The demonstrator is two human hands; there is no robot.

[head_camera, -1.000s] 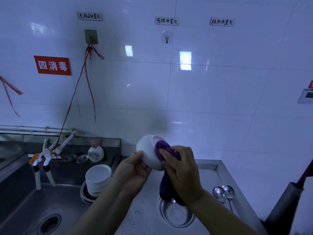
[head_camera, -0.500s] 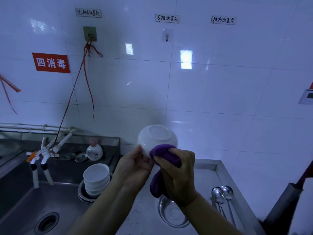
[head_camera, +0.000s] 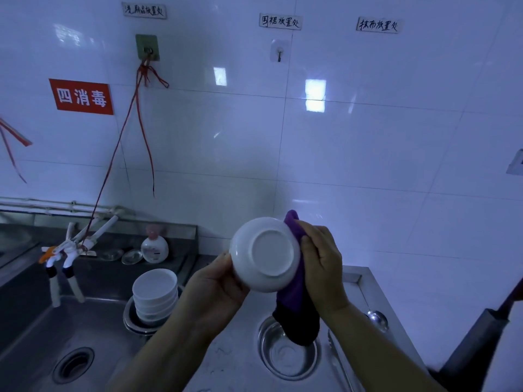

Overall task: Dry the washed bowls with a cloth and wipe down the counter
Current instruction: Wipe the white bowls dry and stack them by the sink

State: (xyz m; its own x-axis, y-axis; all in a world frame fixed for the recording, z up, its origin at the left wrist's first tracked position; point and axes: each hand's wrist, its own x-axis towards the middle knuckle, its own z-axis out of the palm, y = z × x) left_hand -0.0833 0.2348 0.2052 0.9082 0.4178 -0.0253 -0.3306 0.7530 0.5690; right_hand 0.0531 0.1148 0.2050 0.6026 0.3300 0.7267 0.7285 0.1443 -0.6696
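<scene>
Behind the held bowl, broad white tiled wall (head_camera: 368,154), bare and open from counter height up. Below the grip, steel counter (head_camera: 243,372) with a raised lip along its far and right edges; left of the grip, deep steel sink (head_camera: 34,329) with drain (head_camera: 73,364). Directly under the right hand, round steel basin (head_camera: 288,355) on the counter, the cloth's dark tail hanging over it. Down-left of the grip, stack of white bowls (head_camera: 155,295) nested in a steel dish at the sink's edge. At centre, white bowl (head_camera: 264,254) raised well clear of the counter, its underside and foot ring turned to the camera. Left hand (head_camera: 218,287) curled round the bowl's lower-left rim. Right hand (head_camera: 321,264) wrapped round a purple cloth (head_camera: 295,295), pressing it against the bowl's right side. Right of the grip, spoon (head_camera: 377,319) lying by the counter lip. Far left, taps (head_camera: 60,258) over the sink and a soap bottle (head_camera: 154,247) on the ledge. Up-left on the wall, red sign (head_camera: 81,96) reading 四消毒. Above, three small handwritten labels (head_camera: 280,21); middle one 围裙放置处, right one 抹布放置处, left one only partly legible.
</scene>
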